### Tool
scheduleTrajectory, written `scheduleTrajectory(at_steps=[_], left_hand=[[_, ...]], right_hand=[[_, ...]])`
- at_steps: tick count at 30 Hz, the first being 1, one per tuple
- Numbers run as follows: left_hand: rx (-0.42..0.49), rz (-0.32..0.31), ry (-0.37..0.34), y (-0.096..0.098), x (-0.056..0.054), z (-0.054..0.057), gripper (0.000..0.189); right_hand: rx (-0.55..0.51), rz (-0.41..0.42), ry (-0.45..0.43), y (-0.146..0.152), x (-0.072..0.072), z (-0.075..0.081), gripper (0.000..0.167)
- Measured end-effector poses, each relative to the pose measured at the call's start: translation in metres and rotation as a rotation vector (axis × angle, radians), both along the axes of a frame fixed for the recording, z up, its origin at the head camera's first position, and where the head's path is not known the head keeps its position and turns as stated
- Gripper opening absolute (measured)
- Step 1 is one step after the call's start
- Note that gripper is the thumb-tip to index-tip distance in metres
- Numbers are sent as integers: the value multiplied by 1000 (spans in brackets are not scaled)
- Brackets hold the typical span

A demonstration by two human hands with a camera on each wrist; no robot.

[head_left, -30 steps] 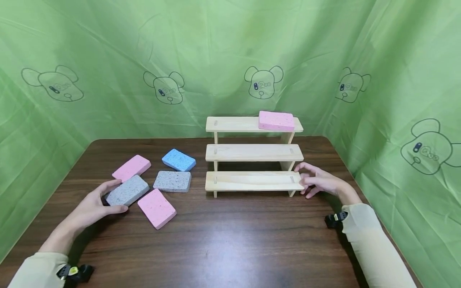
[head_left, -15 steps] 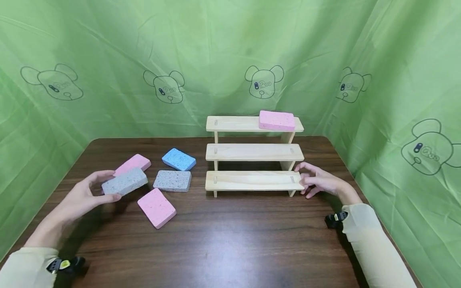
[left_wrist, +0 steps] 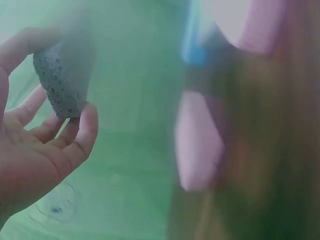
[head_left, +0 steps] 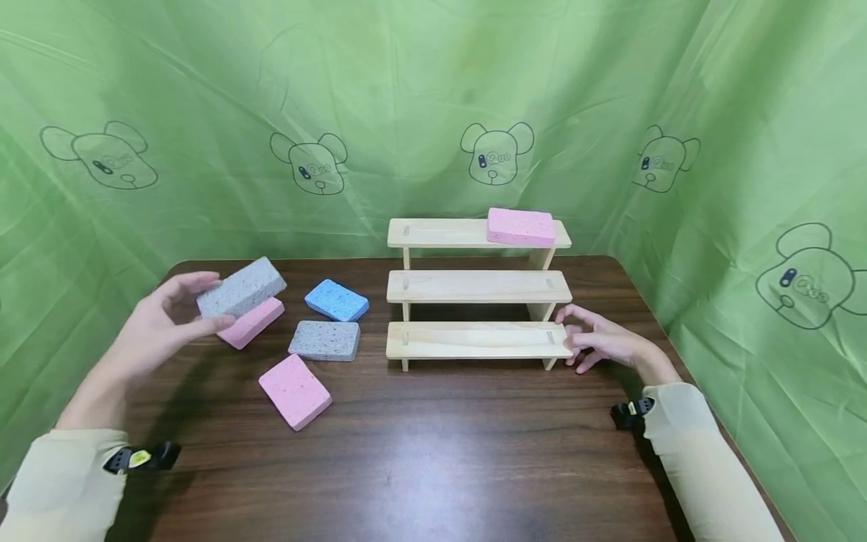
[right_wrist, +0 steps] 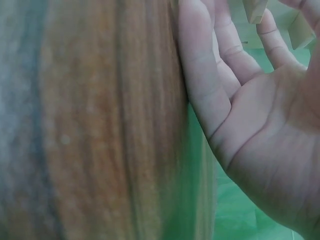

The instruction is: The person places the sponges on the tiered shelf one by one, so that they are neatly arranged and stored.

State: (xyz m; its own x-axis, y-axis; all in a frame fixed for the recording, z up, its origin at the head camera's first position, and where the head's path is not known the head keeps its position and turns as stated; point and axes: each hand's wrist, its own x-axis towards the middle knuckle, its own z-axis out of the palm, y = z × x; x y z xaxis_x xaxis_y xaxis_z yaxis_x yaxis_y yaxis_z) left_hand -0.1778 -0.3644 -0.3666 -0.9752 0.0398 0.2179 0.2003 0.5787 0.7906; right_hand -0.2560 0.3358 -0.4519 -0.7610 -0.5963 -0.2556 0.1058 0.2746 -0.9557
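Grey sponge (head_left: 240, 288) is pinched clear of the table (head_left: 433, 467) by the left hand (head_left: 150, 328); right hand (head_left: 601, 343) is loosely curled at the wooden stand (head_left: 478, 287), grip unclear. Early days, seemingly: one pink sponge (head_left: 520, 227) is shelved beyond it, four loose sponges (head_left: 323, 341) left near the left hand.

Creased green cloth (head_left: 400, 68) hangs behind and on both sides — marked with outlined, round-eared animal heads (head_left: 497, 159) — around a dark brown wood-grain table (head_left: 542, 414) with rounded far corners; a pale glare (head_left: 423, 452) lies on its top.
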Motion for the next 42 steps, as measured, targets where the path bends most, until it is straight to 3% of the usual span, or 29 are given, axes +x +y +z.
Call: scheduleTrajectory(at_steps=[8, 13, 16, 24, 37, 42], left_hand=[[210, -48, 49, 41, -15, 42, 65], [396, -150, 128, 67, -25, 59, 64], [447, -211, 158, 83, -31, 69, 64], [414, -277, 165, 118, -49, 89, 62], [303, -333, 163, 171, -69, 103, 69], [282, -378, 143, 190, -78, 101, 69]], right_hand=[[-4, 11, 7, 0, -1, 1, 38], [0, 12, -3, -2, -2, 0, 39], [3, 11, -5, -3, -2, 0, 39], [-9, 9, -5, -3, -2, 0, 38], [1, -1, -14, -2, 0, 2, 39], [21, -14, -14, -1, 0, 1, 40]])
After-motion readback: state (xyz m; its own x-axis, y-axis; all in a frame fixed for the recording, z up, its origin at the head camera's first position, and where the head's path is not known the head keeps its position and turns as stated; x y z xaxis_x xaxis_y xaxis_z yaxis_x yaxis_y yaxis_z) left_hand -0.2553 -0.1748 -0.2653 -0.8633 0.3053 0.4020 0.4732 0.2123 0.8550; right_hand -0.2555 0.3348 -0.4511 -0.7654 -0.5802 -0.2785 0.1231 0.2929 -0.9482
